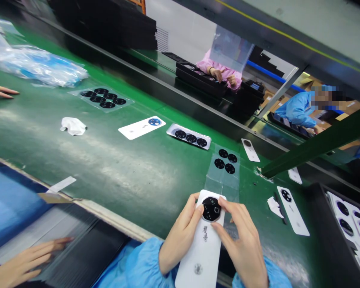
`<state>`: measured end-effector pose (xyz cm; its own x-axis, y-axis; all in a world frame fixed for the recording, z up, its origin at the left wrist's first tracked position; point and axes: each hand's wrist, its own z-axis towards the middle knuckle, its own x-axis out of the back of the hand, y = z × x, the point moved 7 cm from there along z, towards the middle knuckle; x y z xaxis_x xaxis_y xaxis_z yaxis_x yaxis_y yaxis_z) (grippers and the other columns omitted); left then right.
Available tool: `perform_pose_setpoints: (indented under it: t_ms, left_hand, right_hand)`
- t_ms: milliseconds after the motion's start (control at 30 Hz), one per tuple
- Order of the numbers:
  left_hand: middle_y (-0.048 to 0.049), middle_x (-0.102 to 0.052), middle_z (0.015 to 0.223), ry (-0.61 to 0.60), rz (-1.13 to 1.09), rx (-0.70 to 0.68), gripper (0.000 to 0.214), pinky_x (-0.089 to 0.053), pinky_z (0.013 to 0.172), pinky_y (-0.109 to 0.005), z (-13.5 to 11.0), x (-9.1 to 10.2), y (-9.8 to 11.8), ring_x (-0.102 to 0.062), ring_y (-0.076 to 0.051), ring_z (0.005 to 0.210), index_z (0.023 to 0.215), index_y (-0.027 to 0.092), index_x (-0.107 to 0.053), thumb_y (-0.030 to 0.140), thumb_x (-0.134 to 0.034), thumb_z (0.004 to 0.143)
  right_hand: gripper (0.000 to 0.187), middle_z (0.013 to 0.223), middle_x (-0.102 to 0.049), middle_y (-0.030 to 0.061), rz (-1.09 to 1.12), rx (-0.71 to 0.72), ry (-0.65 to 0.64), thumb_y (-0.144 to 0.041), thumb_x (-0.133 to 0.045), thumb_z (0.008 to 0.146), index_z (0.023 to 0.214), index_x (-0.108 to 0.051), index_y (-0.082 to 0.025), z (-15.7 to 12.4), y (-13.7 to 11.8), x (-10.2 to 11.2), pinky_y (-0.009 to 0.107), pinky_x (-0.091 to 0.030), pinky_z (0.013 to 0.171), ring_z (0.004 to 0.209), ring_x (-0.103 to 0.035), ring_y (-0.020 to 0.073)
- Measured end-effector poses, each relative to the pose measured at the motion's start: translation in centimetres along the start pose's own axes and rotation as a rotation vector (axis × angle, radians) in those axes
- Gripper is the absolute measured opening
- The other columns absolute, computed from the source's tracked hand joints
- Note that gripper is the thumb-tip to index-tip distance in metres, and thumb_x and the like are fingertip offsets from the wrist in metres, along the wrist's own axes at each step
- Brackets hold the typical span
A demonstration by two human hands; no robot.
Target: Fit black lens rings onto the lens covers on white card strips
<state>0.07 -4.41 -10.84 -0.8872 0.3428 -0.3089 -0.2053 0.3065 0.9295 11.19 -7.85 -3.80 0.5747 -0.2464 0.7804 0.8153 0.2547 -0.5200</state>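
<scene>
My left hand (180, 236) and my right hand (243, 244) both grip a white phone back cover (202, 252) held over the near edge of the green belt (123, 168). Both thumbs press on the black round camera lens piece (211, 209) at its top end. Just beyond lies a clear film sheet (225, 168) carrying several black round lens pieces (226, 160). Both sleeves are light blue.
On the belt lie another white cover with a blue lens (141, 127), a strip of lens pieces (189, 137), a lens sheet (103, 98), a white cloth (73, 126) and plastic bags (39, 66). A black tray of covers (348, 224) stands at the right. Other people's hands show at left (1, 91) and lower left (27, 260); workers sit across the line.
</scene>
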Motion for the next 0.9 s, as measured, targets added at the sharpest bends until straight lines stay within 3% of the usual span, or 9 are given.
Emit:
perform_pose_setpoints:
  t_ms: [167,300,433,900]
  left_hand:
    - [-0.0022,-0.059,0.093,0.001,-0.025,-0.004,0.033,-0.04,0.065,-0.025,0.0,-0.1,0.0,-0.054,-0.016,0.074,0.115,0.021,-0.043,0.045,-0.039,0.092]
    - [-0.0017,-0.058,0.088,-0.007,-0.007,-0.012,0.036,-0.04,0.065,-0.026,-0.1,-0.2,0.1,-0.054,-0.016,0.072,0.117,0.021,-0.041,0.047,-0.038,0.092]
    - [-0.0034,-0.058,0.097,-0.01,0.022,-0.008,0.035,-0.04,0.065,-0.026,-0.2,-0.1,0.1,-0.054,-0.017,0.076,0.116,0.021,-0.041,0.046,-0.039,0.092]
    - [-0.0025,-0.056,0.094,-0.009,-0.034,0.003,0.035,-0.04,0.065,-0.026,-0.3,0.0,0.1,-0.052,-0.015,0.072,0.115,0.021,-0.043,0.047,-0.04,0.091]
  right_hand:
    - [0.036,0.103,-0.063,0.0059,0.118,-0.073,0.056,-0.015,-0.048,0.088,0.123,-0.05,-0.024,-1.1,1.1,0.2,0.027,-0.051,0.066,0.076,-0.058,0.0147]
    - [0.039,0.108,-0.061,0.0065,0.194,-0.115,0.044,-0.014,-0.045,0.088,0.125,-0.049,-0.024,-1.9,1.5,-0.1,0.025,-0.051,0.068,0.079,-0.059,0.0134]
    - [0.037,0.108,-0.062,0.0073,0.257,-0.174,0.081,-0.015,-0.043,0.089,0.123,-0.053,-0.023,-2.2,1.4,-0.2,0.027,-0.05,0.071,0.082,-0.06,0.0149]
    - [0.038,0.106,-0.061,0.0056,0.272,-0.18,0.061,-0.014,-0.041,0.089,0.123,-0.053,-0.025,-2.3,1.1,-0.3,0.026,-0.049,0.069,0.081,-0.058,0.0146]
